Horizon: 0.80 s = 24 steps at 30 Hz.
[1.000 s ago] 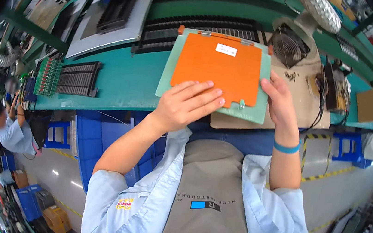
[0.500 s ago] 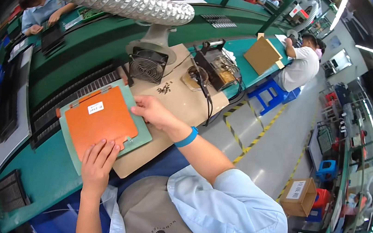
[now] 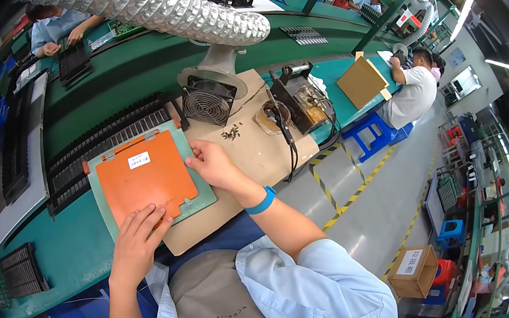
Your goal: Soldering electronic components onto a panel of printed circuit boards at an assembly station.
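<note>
A flat fixture lies in front of me, with an orange hinged lid (image 3: 144,177) over a pale green base plate (image 3: 204,198). A white label is stuck on the lid, and metal hinges run along its far edge. My left hand (image 3: 137,243) rests with fingers stretched out on the lid's near edge. At the right edge of the base plate, my right hand (image 3: 214,163) has its thumb and curled fingers closed on the rim; its fingertips are partly hidden. Whatever lies under the lid is out of sight.
Beyond the fixture stand a small black fan (image 3: 207,101) under a silver duct (image 3: 146,3), a pile of small dark parts (image 3: 231,132), and a soldering station (image 3: 303,101) with cables. Black slotted racks (image 3: 71,178) line the left. Co-workers sit across the line and at far right.
The view has shifted slightly, so the bench appears a little farther right and lower. Both hands keep nearly the same places on the fixture, and the lid stays down.
</note>
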Motion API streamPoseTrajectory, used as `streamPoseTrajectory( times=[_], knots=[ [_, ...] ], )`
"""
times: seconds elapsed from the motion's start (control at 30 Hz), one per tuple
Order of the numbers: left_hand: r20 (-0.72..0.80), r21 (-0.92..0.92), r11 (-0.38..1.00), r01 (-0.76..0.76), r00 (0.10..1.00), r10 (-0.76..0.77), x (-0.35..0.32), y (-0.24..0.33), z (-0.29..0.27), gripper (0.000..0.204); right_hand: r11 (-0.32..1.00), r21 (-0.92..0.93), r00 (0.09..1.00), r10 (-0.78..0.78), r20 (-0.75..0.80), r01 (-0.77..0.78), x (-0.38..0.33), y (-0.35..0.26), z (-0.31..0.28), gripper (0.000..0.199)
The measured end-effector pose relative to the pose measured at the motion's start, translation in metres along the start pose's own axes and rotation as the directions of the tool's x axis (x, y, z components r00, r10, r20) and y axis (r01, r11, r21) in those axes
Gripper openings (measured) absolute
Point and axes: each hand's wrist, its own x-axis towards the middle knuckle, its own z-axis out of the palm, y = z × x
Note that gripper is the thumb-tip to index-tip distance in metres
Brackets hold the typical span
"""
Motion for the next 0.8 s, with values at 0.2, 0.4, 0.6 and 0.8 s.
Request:
streamPoseTrajectory(
  times=[0.2,0.4,0.6,0.8],
  knots=[
    [-0.053,-0.093,0.99,0.109,0.992,-0.115,-0.023,-0.028,-0.003,0.039,0.861,-0.438,0.894,-0.386,-0.227,0.26,-0.029,-0.018,0.002,0.028],
    [-0.136,-0.181,0.964,0.197,0.965,-0.223,-0.044,-0.053,0.005,0.025,0.836,-0.477,0.949,-0.314,-0.014,0.27,-0.083,-0.029,0.015,0.03],
    [-0.192,-0.175,0.966,0.191,0.956,-0.224,-0.044,-0.057,0.003,0.018,0.746,-0.585,0.92,-0.392,0.001,0.318,-0.098,-0.038,0.03,0.025],
    [-0.201,-0.152,0.977,0.151,0.963,-0.18,-0.036,-0.054,0.002,0.016,0.677,-0.631,0.886,-0.462,0.035,0.379,-0.092,-0.037,0.036,0.018]
  ],
)
